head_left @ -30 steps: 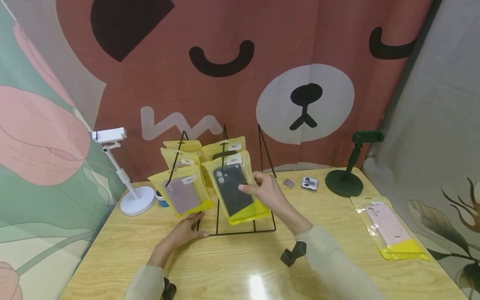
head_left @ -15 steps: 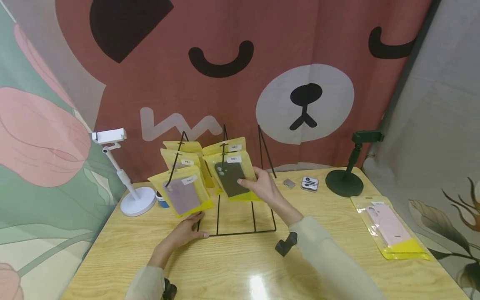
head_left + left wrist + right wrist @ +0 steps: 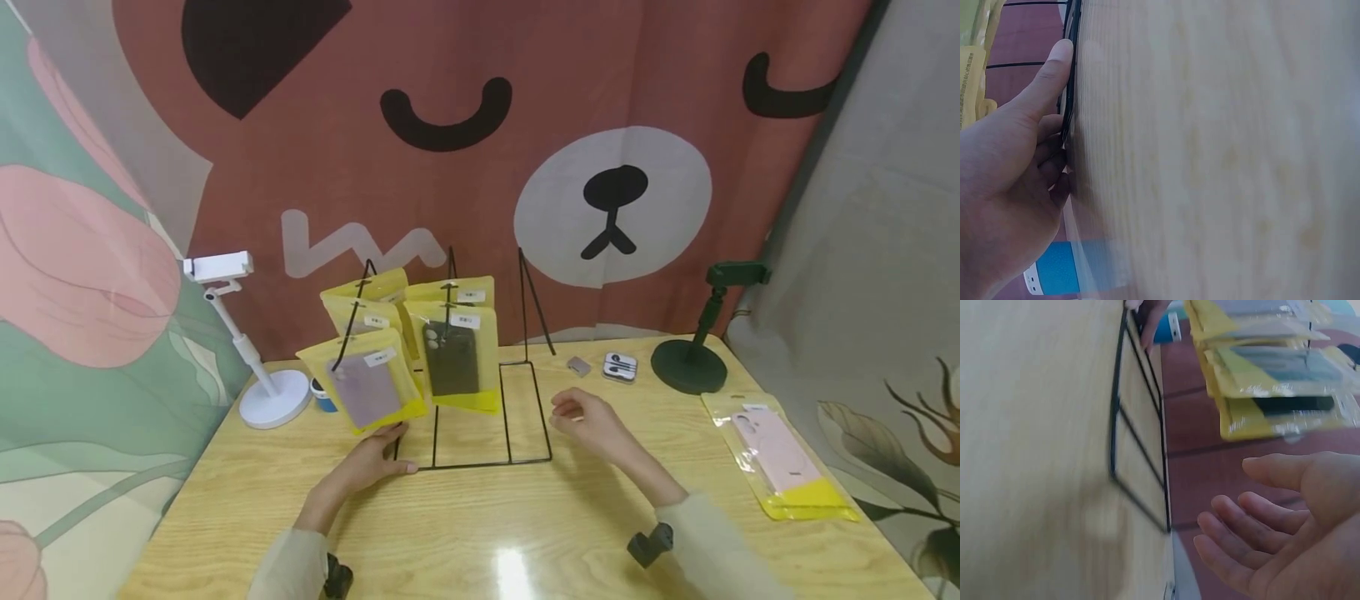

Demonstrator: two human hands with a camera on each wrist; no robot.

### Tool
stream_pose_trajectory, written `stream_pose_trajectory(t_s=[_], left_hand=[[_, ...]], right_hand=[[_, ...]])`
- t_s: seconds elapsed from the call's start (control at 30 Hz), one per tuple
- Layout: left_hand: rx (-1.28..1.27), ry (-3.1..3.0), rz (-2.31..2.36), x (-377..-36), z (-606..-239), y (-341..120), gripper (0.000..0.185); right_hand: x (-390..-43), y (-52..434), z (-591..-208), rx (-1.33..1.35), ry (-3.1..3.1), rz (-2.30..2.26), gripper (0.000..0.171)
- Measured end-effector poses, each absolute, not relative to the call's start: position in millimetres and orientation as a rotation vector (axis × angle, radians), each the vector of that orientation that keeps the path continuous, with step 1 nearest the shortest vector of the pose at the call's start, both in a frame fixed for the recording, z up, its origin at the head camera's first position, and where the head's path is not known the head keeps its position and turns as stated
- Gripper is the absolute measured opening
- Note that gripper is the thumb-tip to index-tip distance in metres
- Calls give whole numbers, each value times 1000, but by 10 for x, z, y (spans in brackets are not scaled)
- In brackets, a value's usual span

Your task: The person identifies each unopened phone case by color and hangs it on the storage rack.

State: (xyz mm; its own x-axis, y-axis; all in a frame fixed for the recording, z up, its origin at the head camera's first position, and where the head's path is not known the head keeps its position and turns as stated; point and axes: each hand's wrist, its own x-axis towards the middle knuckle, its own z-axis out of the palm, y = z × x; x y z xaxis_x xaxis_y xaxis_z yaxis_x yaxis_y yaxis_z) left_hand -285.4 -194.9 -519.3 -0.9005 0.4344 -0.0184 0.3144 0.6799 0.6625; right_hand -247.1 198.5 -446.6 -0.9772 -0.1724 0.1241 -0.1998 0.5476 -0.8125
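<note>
A black wire display rack (image 3: 472,467) stands on the table, with yellow-edged phone case packages hanging from its left and middle hooks. My left hand (image 3: 371,462) grips the rack's front left base corner; in the left wrist view the thumb (image 3: 1054,72) lies along the black wire and the other fingers bend in against it. In the middle row, the front package (image 3: 453,358) holds a black phone case. On the left, the front package (image 3: 366,387) holds a light purple one. My right hand (image 3: 592,425) hovers right of the rack, fingers loosely bent, holding nothing.
At right lies a packaged pink phone case (image 3: 776,450). Behind are a boxed pair of earphones (image 3: 619,367) and a small grey item (image 3: 578,366). A white stand (image 3: 273,400) is at left, a dark green stand (image 3: 688,367) at right, a blue-and-white container (image 3: 324,398) beside the rack.
The black phone case package has slid back along the middle hook and now hangs there. My right hand has let go of it and drawn off rightward. My left hand stays on the rack.
</note>
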Motion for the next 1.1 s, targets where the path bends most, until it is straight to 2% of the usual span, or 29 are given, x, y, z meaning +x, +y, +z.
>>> stream_pose_trajectory(t_s=[0.27,0.57,0.83,1.1], left_hand=[[580,2702,1008,-2822,-5188,-1943,85],[596,2731,1031,-2834,-5181,-1944,84],[604,2708,1041,-2832,-5201,-1936,84],[626,2724,1030,-2828,-5180,-1939,83]], right_hand=[[-2196,2502,-4432,252,-2758,1254,26],[-2085,3102,-4483,116,-2773,1022,30],[-1910,3595,-4530,-18,-2825,920,42],[-1881,3947,-4580,-146,-2797,805,49]])
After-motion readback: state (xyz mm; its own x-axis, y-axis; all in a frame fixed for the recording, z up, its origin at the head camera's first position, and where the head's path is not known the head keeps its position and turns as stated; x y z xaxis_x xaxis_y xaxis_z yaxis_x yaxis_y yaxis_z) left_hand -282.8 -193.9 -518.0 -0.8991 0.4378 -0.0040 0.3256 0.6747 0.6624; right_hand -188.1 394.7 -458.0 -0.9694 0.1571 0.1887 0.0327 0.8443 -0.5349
